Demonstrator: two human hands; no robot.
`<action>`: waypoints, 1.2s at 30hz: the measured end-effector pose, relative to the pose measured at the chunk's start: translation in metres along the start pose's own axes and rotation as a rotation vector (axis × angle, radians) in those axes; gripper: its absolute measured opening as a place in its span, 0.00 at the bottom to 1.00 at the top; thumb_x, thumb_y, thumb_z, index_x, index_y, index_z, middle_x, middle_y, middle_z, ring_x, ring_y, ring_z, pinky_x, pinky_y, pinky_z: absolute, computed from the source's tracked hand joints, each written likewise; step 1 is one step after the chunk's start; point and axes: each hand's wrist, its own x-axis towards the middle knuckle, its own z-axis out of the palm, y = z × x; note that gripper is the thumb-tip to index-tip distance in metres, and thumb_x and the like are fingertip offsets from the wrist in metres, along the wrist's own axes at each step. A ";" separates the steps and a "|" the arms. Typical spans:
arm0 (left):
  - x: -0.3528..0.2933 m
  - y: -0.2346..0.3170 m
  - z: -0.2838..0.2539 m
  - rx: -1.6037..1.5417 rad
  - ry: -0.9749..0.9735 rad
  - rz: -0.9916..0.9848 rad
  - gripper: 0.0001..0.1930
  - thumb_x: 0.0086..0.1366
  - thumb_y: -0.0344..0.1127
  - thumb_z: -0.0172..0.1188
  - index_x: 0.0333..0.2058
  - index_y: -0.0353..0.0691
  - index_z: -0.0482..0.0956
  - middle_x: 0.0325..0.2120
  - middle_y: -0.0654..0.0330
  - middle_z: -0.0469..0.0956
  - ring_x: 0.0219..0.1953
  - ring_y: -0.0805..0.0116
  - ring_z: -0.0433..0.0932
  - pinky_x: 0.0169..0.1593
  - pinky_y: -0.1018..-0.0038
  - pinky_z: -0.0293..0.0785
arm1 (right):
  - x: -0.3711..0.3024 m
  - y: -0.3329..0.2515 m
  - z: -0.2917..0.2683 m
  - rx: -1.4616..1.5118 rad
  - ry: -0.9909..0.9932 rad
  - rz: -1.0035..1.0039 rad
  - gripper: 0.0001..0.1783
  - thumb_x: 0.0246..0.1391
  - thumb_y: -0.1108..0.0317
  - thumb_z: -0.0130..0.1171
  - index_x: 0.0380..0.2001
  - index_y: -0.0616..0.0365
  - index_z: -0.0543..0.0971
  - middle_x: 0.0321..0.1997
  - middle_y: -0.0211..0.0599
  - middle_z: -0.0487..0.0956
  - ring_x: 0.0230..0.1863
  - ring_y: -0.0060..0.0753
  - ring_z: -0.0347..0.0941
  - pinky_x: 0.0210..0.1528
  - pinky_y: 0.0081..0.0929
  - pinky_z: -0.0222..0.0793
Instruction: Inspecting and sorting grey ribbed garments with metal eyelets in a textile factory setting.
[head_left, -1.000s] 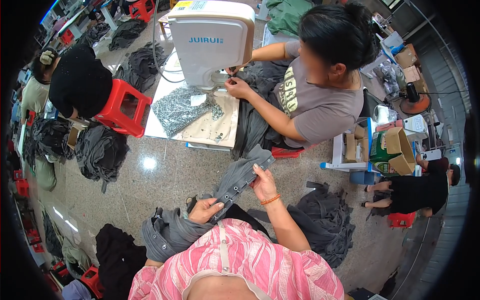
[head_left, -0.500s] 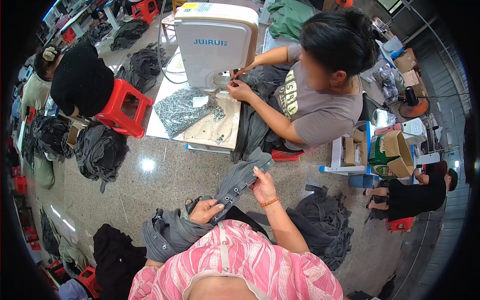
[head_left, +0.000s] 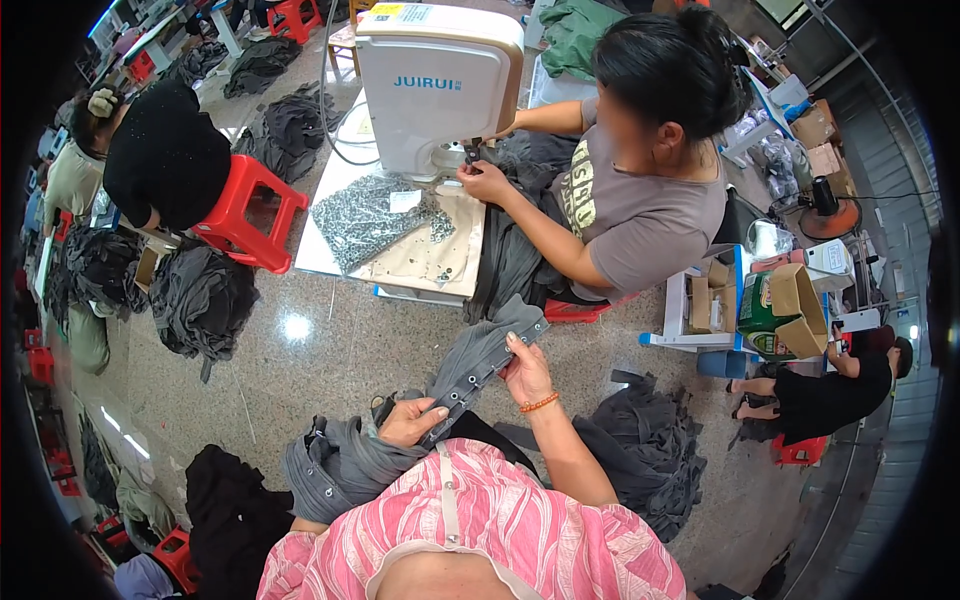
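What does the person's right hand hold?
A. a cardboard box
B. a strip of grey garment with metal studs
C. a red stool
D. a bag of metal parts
B: the right hand grips the upper end of the grey garment, whose band shows a row of studs, while the left hand holds it lower down.

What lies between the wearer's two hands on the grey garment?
In the head view, a grey waistband strip with a row of small metal studs spans from the left hand to the right hand; both grip it.
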 end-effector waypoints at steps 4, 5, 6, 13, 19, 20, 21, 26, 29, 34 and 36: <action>0.001 -0.001 0.000 -0.002 0.009 0.007 0.11 0.68 0.35 0.55 0.42 0.33 0.79 0.26 0.74 0.75 0.26 0.86 0.68 0.29 0.85 0.63 | 0.001 0.001 0.000 0.003 -0.006 0.000 0.13 0.61 0.68 0.52 0.48 0.56 0.73 0.45 0.31 0.79 0.46 0.30 0.77 0.48 0.35 0.75; 0.001 0.000 0.001 -0.023 0.012 0.002 0.11 0.68 0.35 0.55 0.41 0.33 0.80 0.26 0.74 0.75 0.26 0.86 0.68 0.29 0.85 0.63 | 0.002 0.001 0.000 0.003 -0.006 0.000 0.13 0.61 0.68 0.52 0.48 0.56 0.73 0.45 0.31 0.79 0.46 0.30 0.77 0.48 0.35 0.75; 0.000 0.000 0.002 -0.045 0.015 -0.001 0.11 0.68 0.35 0.55 0.41 0.33 0.80 0.26 0.74 0.74 0.26 0.86 0.67 0.29 0.85 0.63 | 0.002 0.001 0.000 0.005 -0.007 0.008 0.12 0.61 0.68 0.52 0.47 0.56 0.74 0.46 0.32 0.79 0.46 0.30 0.77 0.48 0.35 0.75; 0.001 -0.004 -0.004 -0.018 0.011 -0.015 0.11 0.68 0.35 0.55 0.41 0.33 0.79 0.26 0.74 0.74 0.26 0.86 0.67 0.29 0.85 0.63 | 0.003 0.003 0.004 0.003 0.033 0.005 0.13 0.59 0.66 0.55 0.47 0.55 0.73 0.43 0.31 0.79 0.42 0.28 0.78 0.41 0.32 0.78; 0.000 -0.003 -0.002 0.014 0.025 -0.012 0.11 0.68 0.35 0.55 0.41 0.33 0.79 0.26 0.75 0.73 0.27 0.86 0.67 0.30 0.84 0.64 | 0.003 0.007 -0.004 -0.012 0.004 0.023 0.13 0.61 0.67 0.52 0.48 0.55 0.73 0.46 0.31 0.79 0.47 0.29 0.77 0.48 0.35 0.75; 0.000 -0.005 -0.002 0.003 0.027 -0.008 0.11 0.68 0.35 0.54 0.41 0.33 0.79 0.26 0.75 0.73 0.27 0.86 0.67 0.30 0.84 0.64 | 0.002 0.006 -0.004 -0.011 0.004 0.024 0.13 0.61 0.67 0.52 0.48 0.55 0.73 0.46 0.31 0.79 0.47 0.29 0.77 0.48 0.35 0.75; 0.000 -0.004 -0.002 -0.012 0.028 -0.010 0.11 0.68 0.35 0.54 0.41 0.34 0.79 0.26 0.75 0.73 0.27 0.86 0.67 0.30 0.84 0.64 | 0.002 0.005 -0.002 -0.016 0.009 0.009 0.13 0.61 0.66 0.52 0.48 0.55 0.73 0.46 0.31 0.79 0.47 0.29 0.77 0.49 0.35 0.75; 0.002 0.017 0.009 -0.068 0.021 0.035 0.11 0.68 0.35 0.54 0.40 0.33 0.79 0.28 0.74 0.74 0.28 0.85 0.67 0.31 0.85 0.63 | 0.014 -0.009 -0.005 -0.007 0.020 -0.056 0.15 0.62 0.64 0.51 0.50 0.58 0.72 0.47 0.33 0.78 0.48 0.30 0.76 0.52 0.34 0.73; 0.016 0.022 0.012 -0.111 0.025 0.026 0.11 0.68 0.36 0.54 0.40 0.34 0.78 0.27 0.71 0.75 0.26 0.84 0.69 0.30 0.84 0.65 | 0.018 -0.023 0.004 0.042 0.049 -0.126 0.16 0.62 0.62 0.51 0.50 0.57 0.72 0.48 0.32 0.78 0.50 0.30 0.75 0.53 0.34 0.72; 0.049 0.021 0.011 -0.166 0.005 0.007 0.11 0.68 0.36 0.55 0.39 0.34 0.79 0.27 0.70 0.77 0.26 0.84 0.71 0.30 0.83 0.68 | 0.033 -0.035 -0.007 0.060 0.070 -0.165 0.15 0.62 0.62 0.51 0.48 0.58 0.73 0.48 0.33 0.78 0.49 0.32 0.75 0.51 0.36 0.73; 0.061 0.023 0.012 -0.166 0.008 0.003 0.11 0.68 0.36 0.55 0.39 0.35 0.79 0.27 0.70 0.77 0.26 0.84 0.72 0.31 0.84 0.69 | 0.036 -0.041 -0.015 0.007 0.116 -0.120 0.14 0.62 0.63 0.51 0.47 0.58 0.73 0.47 0.35 0.79 0.46 0.34 0.77 0.48 0.39 0.75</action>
